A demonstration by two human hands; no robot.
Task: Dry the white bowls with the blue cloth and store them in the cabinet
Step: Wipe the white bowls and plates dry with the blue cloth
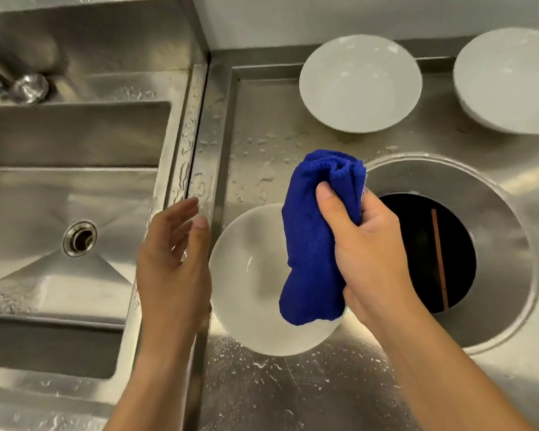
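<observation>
1. You are gripping the bunched blue cloth (315,244) in your right hand (367,247), fingers clenched around its middle, near the centre of the frame. Its lower end is hanging over the right side of the nearest white bowl (255,281).
2. Your left hand (171,262) is hovering just beside that bowl's left rim, fingers released and spread, holding nothing. Whether it is touching the rim, you cannot tell.
3. To do this step well, you are wanting the left hand steadying the bowl before the cloth goes in; the wet steel counter (293,393) is likely letting it slide.
4. Spreading the cloth flatter would probably be covering more of the inside per wipe.
5. Two more bowls are waiting upside down in the upper right: the middle bowl (360,84) and the far bowl (507,79), both showing droplets.
6. The round opening (427,253) is sitting just right of your hand; be keeping the bowl clear of it.
7. No cabinet is showing here.
8. No brand, label or writing is showing anywhere.
</observation>
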